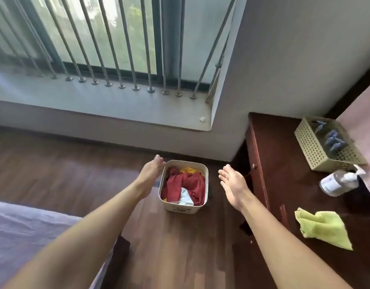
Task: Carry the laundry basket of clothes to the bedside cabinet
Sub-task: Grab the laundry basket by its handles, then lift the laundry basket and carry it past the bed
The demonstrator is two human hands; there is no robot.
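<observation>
- Laundry basket (183, 207): pale, rounded-rectangular, standing on the wooden floor (54, 174) at centre of view, below the window sill (96, 105); not yet lifted.
- Clothes (185, 184): mostly red, with yellow at 12 o'clock and a light blue-white piece at 6 o'clock inside the basket; heaped loosely, below the rim.
- Left hand (151, 174): at 9 o'clock of the basket, palm turned inward, fingers extended; just beside the rim, contact not discernible; nothing grasped.
- Right hand (233, 185): at 3 o'clock of the basket, likewise spread flat, clearly apart from the wall; empty.
- Bedside cabinet (284, 163): dark red-brown, at 3 o'clock of the basket, near it; top bearing a perforated basket (317, 151), a clear pump bottle (338, 181) lying on its side, and a green cloth (324, 228).
- Bed edge (23, 230): at 8 o'clock of view, covered in a lilac sheet.
- Risk, judged: uneven squeeze from two flat palms on smooth walls, hence slipping or tilting on the lift and spilled garments.
- Risk, judged: crowded cabinet top, hence a knocked bottle or displaced cloth if set down there without a clear patch.
- Risk, judged: right elbow passing close to the cabinet corner during the swing toward 3 o'clock.
</observation>
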